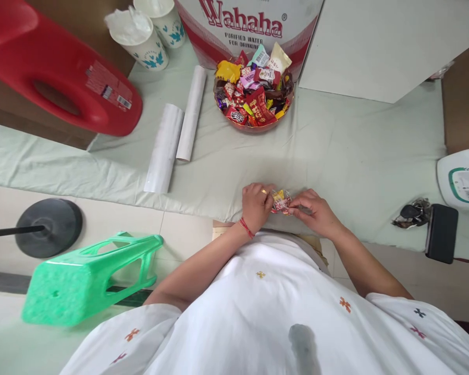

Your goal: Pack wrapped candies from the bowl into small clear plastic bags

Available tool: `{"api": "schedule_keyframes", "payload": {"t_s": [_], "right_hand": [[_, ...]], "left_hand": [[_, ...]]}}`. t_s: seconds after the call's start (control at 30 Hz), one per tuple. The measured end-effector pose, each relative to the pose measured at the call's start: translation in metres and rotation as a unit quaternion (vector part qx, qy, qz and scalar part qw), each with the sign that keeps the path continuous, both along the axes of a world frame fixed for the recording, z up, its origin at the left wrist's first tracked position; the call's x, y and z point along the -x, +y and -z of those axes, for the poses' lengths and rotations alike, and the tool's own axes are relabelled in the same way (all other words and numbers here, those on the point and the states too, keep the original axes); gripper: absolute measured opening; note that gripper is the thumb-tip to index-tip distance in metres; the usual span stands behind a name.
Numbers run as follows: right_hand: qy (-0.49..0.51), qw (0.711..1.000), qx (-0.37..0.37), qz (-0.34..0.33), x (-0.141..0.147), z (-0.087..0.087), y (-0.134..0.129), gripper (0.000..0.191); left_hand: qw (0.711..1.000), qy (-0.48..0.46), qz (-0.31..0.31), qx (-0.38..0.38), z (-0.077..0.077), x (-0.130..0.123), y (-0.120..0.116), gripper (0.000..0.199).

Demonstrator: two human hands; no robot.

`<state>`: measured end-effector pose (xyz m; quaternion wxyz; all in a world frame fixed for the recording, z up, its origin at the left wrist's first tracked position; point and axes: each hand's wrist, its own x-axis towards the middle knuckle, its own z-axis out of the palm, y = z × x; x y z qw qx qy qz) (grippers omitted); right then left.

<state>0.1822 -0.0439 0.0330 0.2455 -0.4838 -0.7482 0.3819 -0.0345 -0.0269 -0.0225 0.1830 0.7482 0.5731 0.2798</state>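
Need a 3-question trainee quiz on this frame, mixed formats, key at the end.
1. True or false: the red bracelet is on the wrist of the right hand.
2. What stands directly behind the bowl? A) red jug B) Wahaha box C) white bottle
3. What do the left hand and right hand hold between them?

Key: 1. False; 2. B; 3. A small clear packet.

At centre, the candy packet shows yellow and red, the bench pale green. Upper left, the jug is red; lower left, the stool green. The white shirt carries small orange, yellow, purple and dark motifs.
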Motion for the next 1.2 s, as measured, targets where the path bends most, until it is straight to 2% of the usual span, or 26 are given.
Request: {"api": "schedule_keyframes", "payload": {"t_s": [0.1, 0.17, 0.23, 0.4, 0.53, 0.63, 0.77, 0.87, 1.0, 1.13, 1.2], "right_hand": [[0.034, 0.995, 0.083, 0.037, -0.001, -0.003, 0.004, 0.024], [0.042, 0.986, 0.145, 0.067, -0.001, -0.007, 0.006, 0.027], [0.040, 0.981, 0.170, 0.089, -0.002, -0.011, 0.008, 0.027], [-0.018, 0.992, 0.079, 0.095, -0.006, -0.009, 0.011, 0.014], [-0.081, 0.996, -0.013, 0.035, -0.005, 0.001, 0.013, 0.036], [-0.129, 0.989, -0.068, 0.001, -0.001, 0.005, 0.014, 0.021], [-0.114, 0.985, -0.132, -0.001, -0.003, 0.004, 0.008, 0.023], [-0.091, 0.983, -0.154, -0.036, -0.006, 0.004, -0.001, 0.024], [-0.075, 0.990, -0.103, -0.058, 0.001, 0.006, -0.014, 0.023], [-0.040, 0.999, -0.030, -0.009, 0.014, 0.007, -0.019, 0.023], [0.010, 0.999, 0.038, 0.025, 0.016, 0.008, -0.017, 0.021]], "left_hand": [[0.998, 0.012, 0.057, -0.017, 0.001, 0.003, -0.001, 0.023], [0.998, 0.009, 0.061, -0.027, 0.002, 0.003, -0.002, 0.022], [0.998, 0.006, 0.055, -0.036, 0.004, 0.002, -0.003, 0.021], [0.997, 0.001, 0.044, -0.063, 0.009, 0.000, -0.004, 0.021], [0.997, 0.001, 0.051, -0.058, 0.009, 0.000, -0.005, 0.021], [0.997, -0.003, 0.049, -0.054, 0.007, -0.001, -0.007, 0.023], [0.999, 0.015, 0.020, -0.046, 0.005, -0.003, -0.010, 0.025], [0.997, 0.037, 0.017, -0.058, 0.004, -0.005, -0.012, 0.025], [0.997, 0.060, 0.015, -0.054, 0.002, -0.007, -0.011, 0.025], [0.997, 0.059, 0.015, -0.045, 0.002, -0.006, -0.011, 0.026], [0.997, 0.049, 0.020, -0.048, 0.003, -0.006, -0.011, 0.027]]}}
